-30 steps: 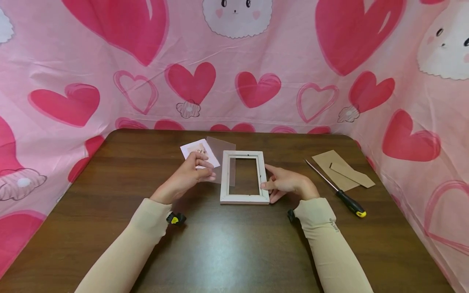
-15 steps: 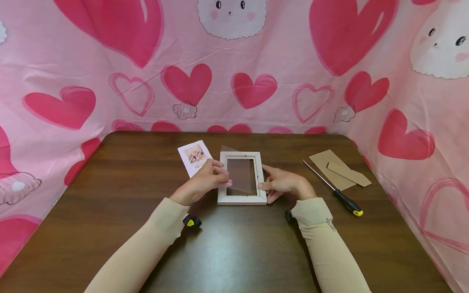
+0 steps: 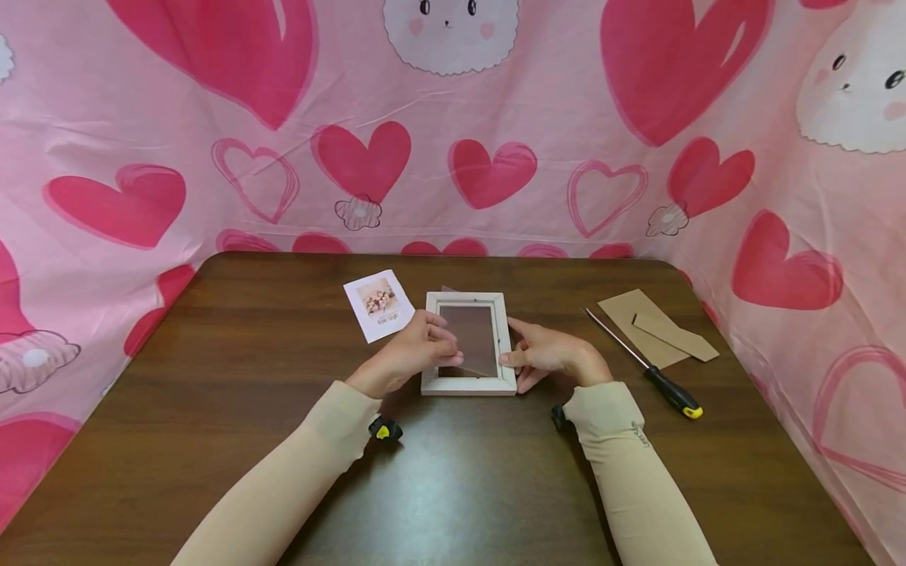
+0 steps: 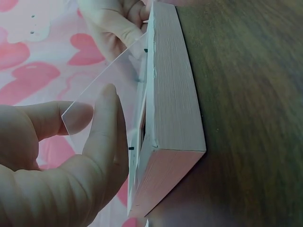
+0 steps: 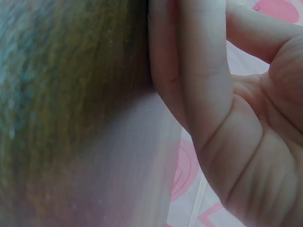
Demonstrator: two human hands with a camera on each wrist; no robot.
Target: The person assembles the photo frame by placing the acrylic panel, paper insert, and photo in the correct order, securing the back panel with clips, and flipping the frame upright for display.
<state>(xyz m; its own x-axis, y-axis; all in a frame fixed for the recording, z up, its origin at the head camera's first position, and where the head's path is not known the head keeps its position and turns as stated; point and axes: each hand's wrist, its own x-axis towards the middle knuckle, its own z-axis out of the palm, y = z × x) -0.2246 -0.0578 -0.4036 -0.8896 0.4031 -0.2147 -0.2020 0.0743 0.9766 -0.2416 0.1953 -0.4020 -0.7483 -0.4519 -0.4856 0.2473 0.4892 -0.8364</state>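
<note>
A white picture frame [image 3: 469,386] lies on the table with its recessed side up. My left hand [image 3: 414,350] pinches a clear plastic sheet [image 3: 469,334] between thumb and finger over the frame's opening. In the left wrist view the clear sheet [image 4: 106,87] slants up from the frame, its near corner between the fingertips and its far edge down at the recess. My right hand [image 3: 555,354] grips the frame's right side, thumb on top and fingers against the outer edge. In the right wrist view only the right hand's fingers [image 5: 206,71] and palm show; the frame is hidden.
A small printed card with a flower picture [image 3: 378,305] lies left of the frame. On the right are a screwdriver [image 3: 668,389], a brown backing board [image 3: 623,306] and a brown strip [image 3: 675,336] on top of it. A pink heart-print cloth [image 3: 495,173] hangs behind the table.
My left hand has moved right, bringing the clear sheet from beside the frame to over its opening. The printed card is now uncovered. My right hand keeps its grip on the frame.
</note>
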